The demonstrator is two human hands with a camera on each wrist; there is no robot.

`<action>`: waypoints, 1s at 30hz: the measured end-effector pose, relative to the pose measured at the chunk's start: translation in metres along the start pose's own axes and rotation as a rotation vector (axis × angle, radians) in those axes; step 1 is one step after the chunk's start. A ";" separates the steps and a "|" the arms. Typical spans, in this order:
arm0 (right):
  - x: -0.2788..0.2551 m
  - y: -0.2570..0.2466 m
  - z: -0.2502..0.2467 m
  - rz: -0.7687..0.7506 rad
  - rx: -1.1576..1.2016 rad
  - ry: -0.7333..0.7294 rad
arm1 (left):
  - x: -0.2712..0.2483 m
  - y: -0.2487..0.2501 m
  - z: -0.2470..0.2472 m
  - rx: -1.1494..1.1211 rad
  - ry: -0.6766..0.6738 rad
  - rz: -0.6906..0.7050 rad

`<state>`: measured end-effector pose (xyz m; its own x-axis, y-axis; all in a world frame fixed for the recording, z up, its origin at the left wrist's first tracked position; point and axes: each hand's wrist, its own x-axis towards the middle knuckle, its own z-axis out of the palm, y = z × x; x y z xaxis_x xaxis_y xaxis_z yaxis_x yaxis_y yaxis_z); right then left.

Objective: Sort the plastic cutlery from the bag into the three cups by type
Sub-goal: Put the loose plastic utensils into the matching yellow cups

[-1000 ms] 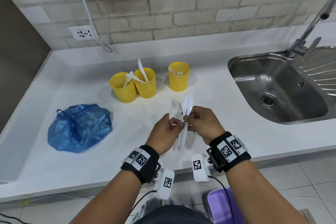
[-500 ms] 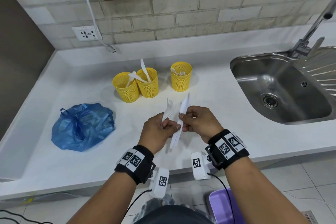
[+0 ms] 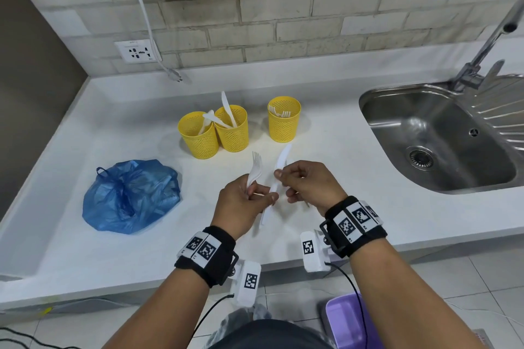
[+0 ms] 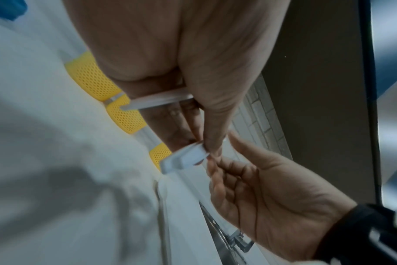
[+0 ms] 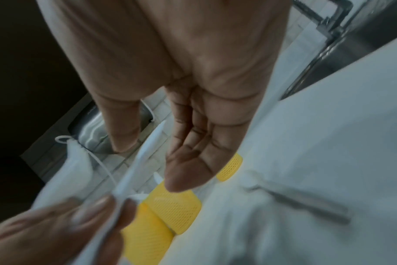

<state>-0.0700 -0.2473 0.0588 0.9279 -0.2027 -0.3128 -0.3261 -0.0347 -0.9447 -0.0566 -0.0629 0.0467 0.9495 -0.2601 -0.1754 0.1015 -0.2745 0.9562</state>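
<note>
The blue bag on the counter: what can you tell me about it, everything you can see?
The blue bag is thin, translucent plastic, crumpled into a soft rounded heap. Its handles are gathered at the top, one loop sticking out at the upper left. It lies on the white counter, to the left of the hands and nearer the front edge than the yellow cups. Nothing touches it but the counter. What is inside cannot be made out.

Kitchen: steel sink (image 3: 442,144) (tap (image 3: 487,45)), white counter (image 3: 340,167)
</note>
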 end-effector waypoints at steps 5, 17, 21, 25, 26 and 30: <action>0.029 0.008 -0.029 -0.042 -0.541 0.183 | 0.000 -0.006 -0.015 -0.091 0.070 -0.037; 0.063 0.038 -0.001 0.065 -0.999 0.151 | -0.001 -0.015 -0.037 -0.135 0.119 -0.060; 0.064 0.032 0.005 0.116 -0.977 0.136 | 0.003 -0.017 -0.049 -0.173 0.146 -0.064; 0.065 0.018 0.018 0.095 -1.027 0.029 | 0.009 -0.016 -0.064 -0.190 0.197 -0.068; 0.064 0.013 0.023 0.067 -0.993 0.009 | 0.011 -0.014 -0.068 -0.188 0.217 -0.070; 0.059 -0.019 0.049 -0.122 -0.747 -0.003 | 0.018 -0.008 -0.088 -0.203 0.285 -0.055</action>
<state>-0.0004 -0.2102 0.0537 0.9655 -0.1519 -0.2114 -0.2553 -0.7107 -0.6556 -0.0144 0.0159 0.0564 0.9828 0.0263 -0.1826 0.1842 -0.0842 0.9793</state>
